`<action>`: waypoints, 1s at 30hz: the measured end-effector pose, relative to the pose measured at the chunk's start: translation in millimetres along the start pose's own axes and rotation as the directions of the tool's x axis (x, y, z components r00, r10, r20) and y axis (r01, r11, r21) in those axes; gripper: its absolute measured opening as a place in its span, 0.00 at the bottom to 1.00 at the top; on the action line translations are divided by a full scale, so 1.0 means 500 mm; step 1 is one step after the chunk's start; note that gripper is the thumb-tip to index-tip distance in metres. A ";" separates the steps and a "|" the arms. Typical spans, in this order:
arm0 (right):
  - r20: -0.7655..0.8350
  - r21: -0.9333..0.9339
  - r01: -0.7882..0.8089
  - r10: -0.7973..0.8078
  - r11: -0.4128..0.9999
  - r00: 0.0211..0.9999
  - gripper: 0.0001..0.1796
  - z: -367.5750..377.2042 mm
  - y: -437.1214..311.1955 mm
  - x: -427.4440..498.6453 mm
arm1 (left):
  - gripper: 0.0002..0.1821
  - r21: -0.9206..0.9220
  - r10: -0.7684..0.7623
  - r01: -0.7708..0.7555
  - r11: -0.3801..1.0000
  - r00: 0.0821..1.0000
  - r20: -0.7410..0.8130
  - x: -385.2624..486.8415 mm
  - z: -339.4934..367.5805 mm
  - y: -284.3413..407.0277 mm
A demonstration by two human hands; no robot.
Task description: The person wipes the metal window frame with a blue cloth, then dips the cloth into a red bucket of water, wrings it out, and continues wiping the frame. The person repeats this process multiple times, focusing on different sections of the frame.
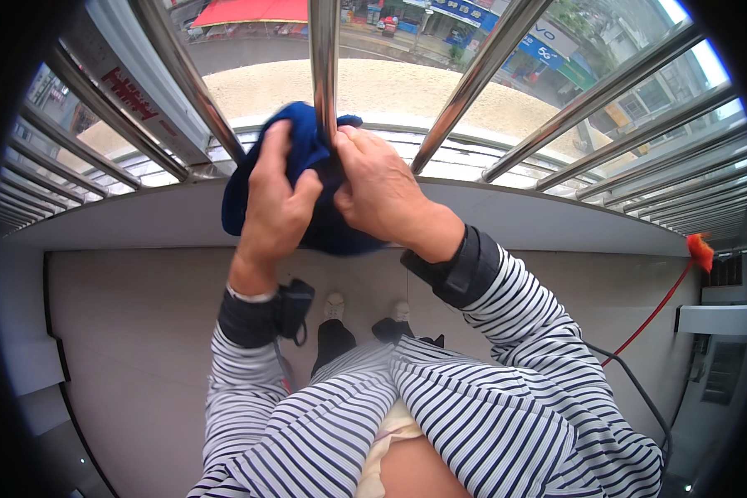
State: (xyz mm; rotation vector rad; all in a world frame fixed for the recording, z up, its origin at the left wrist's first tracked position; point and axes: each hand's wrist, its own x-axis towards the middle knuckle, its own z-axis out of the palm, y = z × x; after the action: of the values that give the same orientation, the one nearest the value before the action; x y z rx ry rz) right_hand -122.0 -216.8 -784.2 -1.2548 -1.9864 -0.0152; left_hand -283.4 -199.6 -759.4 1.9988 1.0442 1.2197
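Observation:
A dark blue cloth (311, 233) is bunched around the lower part of an upright polished metal bar (324, 68) of a window grille. My left hand (277, 193) grips the cloth on the left of the bar, its fingers bent over the fabric. On the other side my right hand (380, 183) pinches the cloth against the bar, thumb and fingers near its foot. Part of the cloth hangs below both hands, over the inner wall under the sill. Black bands are strapped round both wrists.
More metal bars (485, 81) run left and right above a white tiled sill (460, 165). Outside lie a pale ledge (411, 87) and a street with shops. A red-handled tool with an orange head (700, 252) leans at the right. Beneath me is a tiled floor (149, 324).

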 end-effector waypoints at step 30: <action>-0.313 0.600 -0.073 0.318 0.796 0.895 0.21 -0.060 0.034 -0.162 | 0.33 0.270 0.053 -0.085 0.959 0.991 0.126 -0.038 0.108 0.044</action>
State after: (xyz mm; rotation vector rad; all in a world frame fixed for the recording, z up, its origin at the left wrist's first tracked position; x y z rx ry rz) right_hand -73.5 -281.7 -818.3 -0.9513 -1.3395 0.3832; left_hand -232.6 -231.2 -773.5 2.3062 1.1446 1.0210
